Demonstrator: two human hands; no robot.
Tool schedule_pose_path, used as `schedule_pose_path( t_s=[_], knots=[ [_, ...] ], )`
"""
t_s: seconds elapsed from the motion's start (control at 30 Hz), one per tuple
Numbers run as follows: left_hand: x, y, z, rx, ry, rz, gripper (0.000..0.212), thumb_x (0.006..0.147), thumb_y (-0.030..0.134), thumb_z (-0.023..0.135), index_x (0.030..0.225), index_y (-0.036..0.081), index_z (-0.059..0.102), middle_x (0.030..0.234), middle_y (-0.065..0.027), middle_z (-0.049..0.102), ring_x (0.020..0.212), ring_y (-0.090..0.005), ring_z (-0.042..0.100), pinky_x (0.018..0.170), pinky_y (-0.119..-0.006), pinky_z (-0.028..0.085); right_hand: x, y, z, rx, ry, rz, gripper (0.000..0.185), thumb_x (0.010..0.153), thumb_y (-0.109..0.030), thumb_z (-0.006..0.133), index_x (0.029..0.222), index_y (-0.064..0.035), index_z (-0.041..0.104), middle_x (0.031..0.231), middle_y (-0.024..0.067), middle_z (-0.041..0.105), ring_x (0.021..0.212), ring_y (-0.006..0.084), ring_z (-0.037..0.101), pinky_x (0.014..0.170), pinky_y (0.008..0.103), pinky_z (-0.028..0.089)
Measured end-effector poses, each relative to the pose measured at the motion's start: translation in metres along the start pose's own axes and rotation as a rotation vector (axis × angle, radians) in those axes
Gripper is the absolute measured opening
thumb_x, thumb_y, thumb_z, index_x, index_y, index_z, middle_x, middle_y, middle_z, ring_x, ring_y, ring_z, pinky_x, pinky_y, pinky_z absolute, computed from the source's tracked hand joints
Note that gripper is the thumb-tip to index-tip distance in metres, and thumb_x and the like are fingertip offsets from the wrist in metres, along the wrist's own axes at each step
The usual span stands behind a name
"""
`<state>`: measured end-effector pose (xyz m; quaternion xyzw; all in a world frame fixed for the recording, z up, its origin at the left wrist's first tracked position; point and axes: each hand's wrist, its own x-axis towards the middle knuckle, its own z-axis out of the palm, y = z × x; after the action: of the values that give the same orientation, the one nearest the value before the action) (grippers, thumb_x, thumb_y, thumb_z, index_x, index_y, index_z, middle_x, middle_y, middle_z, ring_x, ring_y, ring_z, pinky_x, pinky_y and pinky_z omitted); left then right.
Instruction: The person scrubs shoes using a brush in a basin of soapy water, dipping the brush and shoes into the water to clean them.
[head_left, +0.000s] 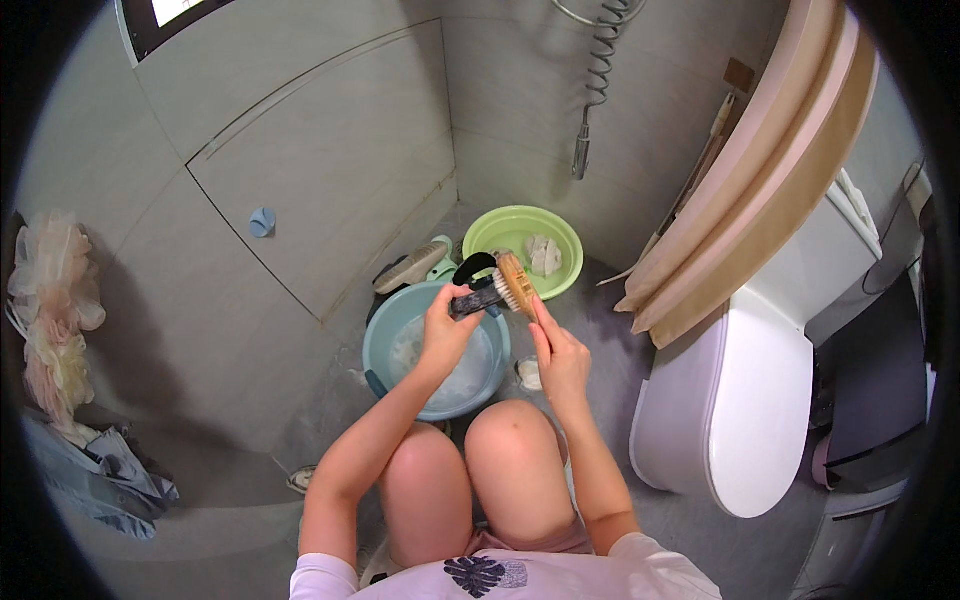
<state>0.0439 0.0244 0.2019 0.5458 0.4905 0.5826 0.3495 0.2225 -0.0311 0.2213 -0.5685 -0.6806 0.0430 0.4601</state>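
My left hand (448, 330) grips a dark slipper or sandal (477, 300) with a black strap above the rim of a blue plastic basin (373, 311). In my right hand (561, 351) is a wooden-backed scrubbing brush (516, 279), its white bristles against the end of the dark footwear. Cloudy, sudsy water (457, 375) lies in the blue basin. Behind it stands a green plastic basin (574, 244) with a crumpled white cloth item (543, 255) in it. The exact shape of the footwear is partly hidden by my fingers and the brush.
A light-soled shoe (411, 268) leans beside the blue basin. To the right stand a white toilet (757, 420) and a gathered pink and tan curtain (757, 202). A coiled shower hose (600, 67) hangs on the wall. Mesh bath puffs (60, 285) and blue denim cloth (97, 472) are at left.
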Motion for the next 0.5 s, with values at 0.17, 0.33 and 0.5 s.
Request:
schedule_pose_path(
  t_s=[0.17, 0.33, 0.5],
  knots=[
    [0.0, 0.011, -0.006, 0.02, -0.039, -0.095, 0.03, 0.074, -0.005, 0.069, 0.096, 0.004, 0.051, 0.097, -0.0075, 0.062, 0.106, -0.0186, 0.06, 0.091, -0.03, 0.045, -0.014, -0.02, -0.003, 0.023, -0.059, -0.063, 0.044, 0.09, -0.024, 0.067, 0.133, -0.029, 0.06, 0.063, 0.0096, 0.058, 0.053, 0.03, 0.059, 0.05, 0.0413, 0.047],
    [0.001, 0.008, -0.003, -0.088, -0.08, 0.081, 0.029, 0.072, -0.009, 0.062, 0.091, 0.004, 0.044, 0.097, -0.0087, 0.059, 0.12, -0.0259, 0.056, 0.098, -0.033, 0.042, 0.008, 0.012, -0.002, 0.117, 0.026, 0.058, 0.045, 0.09, -0.017, 0.066, 0.134, -0.0254, 0.059, 0.077, 0.0154, 0.066, 0.062, 0.0326, 0.063, 0.058, 0.0401, 0.05],
    [0.002, 0.006, -0.005, -0.145, -0.087, 0.102, 0.033, 0.07, -0.01, 0.06, 0.09, 0.004, 0.039, 0.102, -0.012, 0.057, 0.123, -0.028, 0.053, 0.098, -0.034, 0.04, -0.014, -0.014, -0.007, 0.187, -0.027, -0.028, 0.047, 0.089, -0.015, 0.068, 0.134, -0.0249, 0.06, 0.072, 0.0149, 0.064, 0.061, 0.0318, 0.062, 0.058, 0.0414, 0.05]
  ],
)
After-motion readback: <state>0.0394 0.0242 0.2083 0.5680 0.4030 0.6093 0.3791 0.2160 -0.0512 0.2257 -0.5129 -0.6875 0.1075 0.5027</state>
